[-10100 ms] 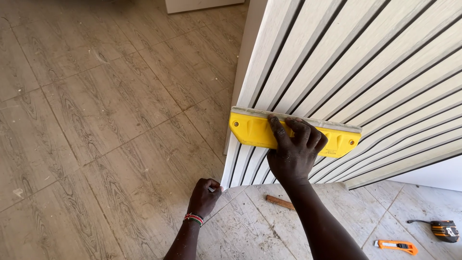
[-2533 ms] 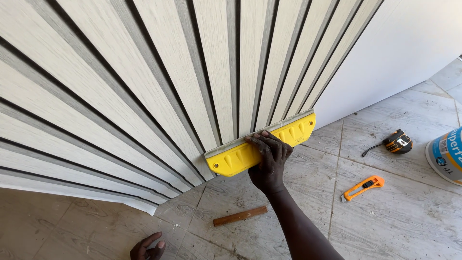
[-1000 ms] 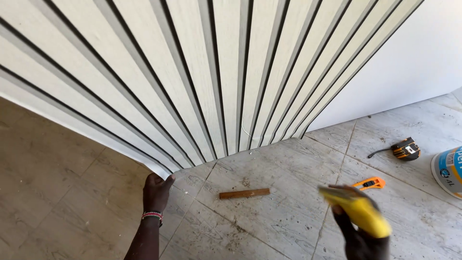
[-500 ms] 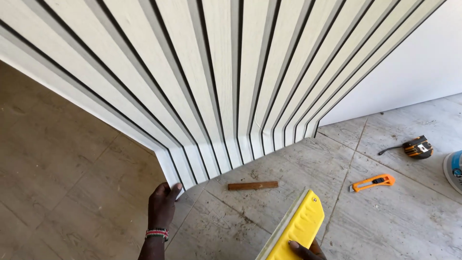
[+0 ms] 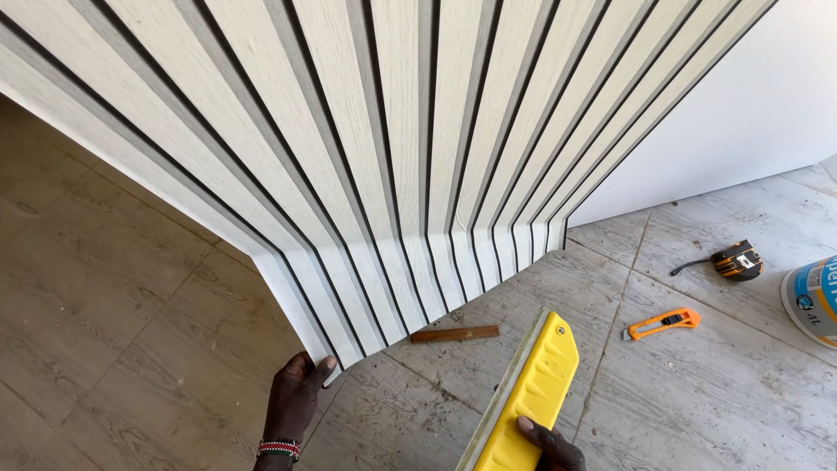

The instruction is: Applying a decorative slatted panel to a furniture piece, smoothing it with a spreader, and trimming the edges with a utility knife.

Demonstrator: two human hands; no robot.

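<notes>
A white fluted wall panel [image 5: 384, 148] with dark grooves covers the wall down to the floor. My left hand [image 5: 295, 397] grips its lower left corner, thumb on the panel's edge. My right hand [image 5: 547, 443] shows only partly at the bottom edge and holds a long yellow smoothing tool [image 5: 527, 397] by its lower end. The tool points up and away over the floor, clear of the panel.
A short brown wood strip [image 5: 454, 333] lies on the grey tile floor [image 5: 715, 384] at the panel's foot. An orange utility knife [image 5: 663, 323], a black and orange tape measure [image 5: 737, 259] and a white tub [image 5: 813, 300] lie to the right. Bare white wall [image 5: 741, 105] continues right.
Earlier my right hand pressed the yellow tool against the panel; now the tool is off it, held low over the floor. My left hand has come up to the panel's bottom corner.
</notes>
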